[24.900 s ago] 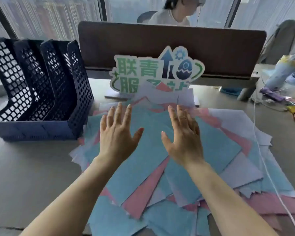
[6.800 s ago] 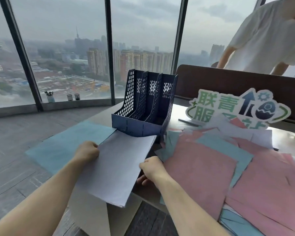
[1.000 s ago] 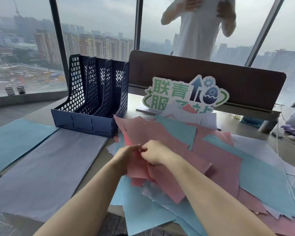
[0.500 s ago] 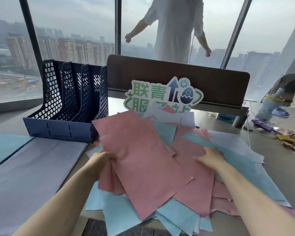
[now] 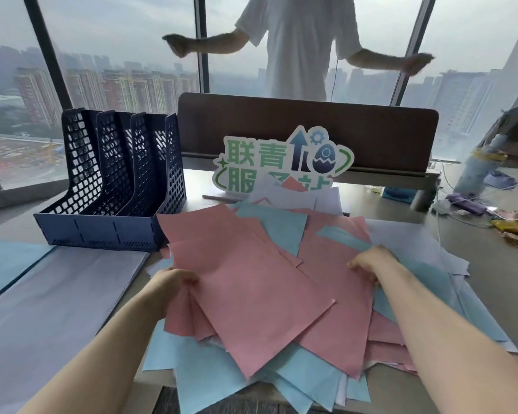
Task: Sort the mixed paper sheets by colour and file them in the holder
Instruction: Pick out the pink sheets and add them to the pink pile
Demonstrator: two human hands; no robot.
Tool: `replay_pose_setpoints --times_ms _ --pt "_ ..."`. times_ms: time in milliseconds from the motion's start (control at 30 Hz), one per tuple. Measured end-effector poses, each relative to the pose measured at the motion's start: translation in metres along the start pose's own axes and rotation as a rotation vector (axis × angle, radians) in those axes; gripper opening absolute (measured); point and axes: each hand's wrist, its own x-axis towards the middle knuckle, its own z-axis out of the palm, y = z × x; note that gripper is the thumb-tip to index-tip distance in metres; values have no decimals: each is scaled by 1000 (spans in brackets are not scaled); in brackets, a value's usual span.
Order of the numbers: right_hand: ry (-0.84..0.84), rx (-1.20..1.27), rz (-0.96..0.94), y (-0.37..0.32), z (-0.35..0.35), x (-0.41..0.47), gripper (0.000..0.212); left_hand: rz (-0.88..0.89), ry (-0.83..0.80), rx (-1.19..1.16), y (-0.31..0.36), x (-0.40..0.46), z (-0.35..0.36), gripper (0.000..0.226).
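A person is sorting coloured paper at a window-side tabletop [image 5: 476,273], both hands working a loose heap [image 5: 281,294] of pink, blue and white sheets. The left hand [image 5: 171,283] is gripping the left edge of a fanned bunch of pink sheets [image 5: 245,288], fingers curled over the paper. The right hand [image 5: 371,264] is closing on the right side of the pink layer, fingers bent down onto it; whether it is pinching a sheet or only pressing is hard to tell. Blue sheets [image 5: 269,225] are poking out from under the pink ones at the back and along the near edge of the heap, which is overhanging the tabletop's front.

To the left, two sorted stacks are lying flat side by side: a white stack [image 5: 57,300] just beside the heap and a blue stack [image 5: 6,258] beyond it. A dark blue holder [image 5: 114,186] with upright lattice dividers is standing behind the white stack, touching the pink sheets' far left corner; its slots are showing no paper. A cut-out sign [image 5: 281,159] is standing behind the heap against a brown divider [image 5: 305,130], and another person in a white shirt [image 5: 299,46] is standing by the window.
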Motion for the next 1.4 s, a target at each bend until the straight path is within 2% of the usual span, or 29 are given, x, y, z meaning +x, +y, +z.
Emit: replay_pose_setpoints --times_ms 67,167,267,333,500,633,800,867,967,1100,1200,1333,1400 --pt "6 9 -1 5 1 0 53 0 9 15 0 -1 1 21" --pt "66 -48 28 16 4 -3 85 -6 9 17 0 -3 1 18" --pt "56 -70 51 25 6 7 104 0 13 12 0 -4 2 18" --pt "23 -55 62 24 8 13 107 6 14 10 1 -6 2 19" --pt "42 27 73 9 14 5 88 8 10 17 2 -9 1 19" --pt "49 -40 67 16 17 11 122 -2 10 19 1 -12 1 16" --pt "32 19 2 24 0 11 132 -20 -14 8 1 -11 0 15" --pt "14 33 7 23 -6 17 128 -28 -13 9 1 -9 -1 16" --pt "-39 82 19 18 -11 15 107 -49 -23 14 1 -4 -2 21" --pt "-87 100 -18 11 -12 11 70 -61 -35 30 2 -1 -1 16" --pt "-67 213 -91 11 -3 4 35 -51 -34 31 2 -1 0 11" --pt "-136 326 -140 5 9 -22 22 -47 -42 25 2 0 -1 10" --pt "-48 373 -148 4 4 -35 17 -32 -42 11 1 -1 -1 11"
